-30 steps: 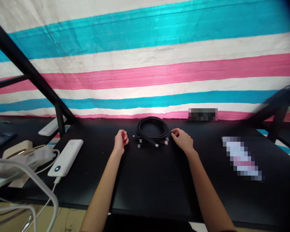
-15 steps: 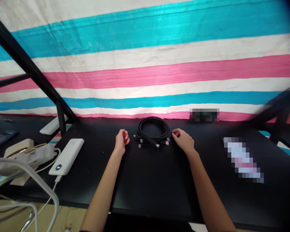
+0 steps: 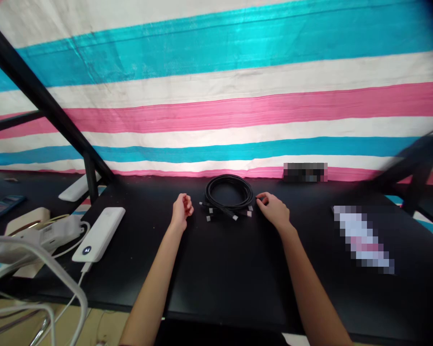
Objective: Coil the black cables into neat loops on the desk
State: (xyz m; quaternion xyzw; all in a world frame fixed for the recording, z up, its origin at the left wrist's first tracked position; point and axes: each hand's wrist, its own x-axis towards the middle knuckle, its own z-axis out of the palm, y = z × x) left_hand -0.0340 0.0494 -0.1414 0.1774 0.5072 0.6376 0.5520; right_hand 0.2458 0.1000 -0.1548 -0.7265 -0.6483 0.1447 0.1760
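Note:
A coil of black cables (image 3: 229, 191) with several pale plug ends lies at the back middle of the black table (image 3: 220, 269). My right hand (image 3: 274, 210) rests on the table at the coil's right edge, thumb and forefinger pinched on the outer loop. My left hand (image 3: 181, 209) lies a little left of the coil without touching it. Its fingers are loosely curled and apart, with nothing in them.
A white power bank (image 3: 99, 233) with a lit dot lies at the left, with white cables and a power strip (image 3: 29, 240) beside it. Black frame bars (image 3: 39, 101) slant up at the left and right. A striped cloth (image 3: 216, 96) hangs behind the table.

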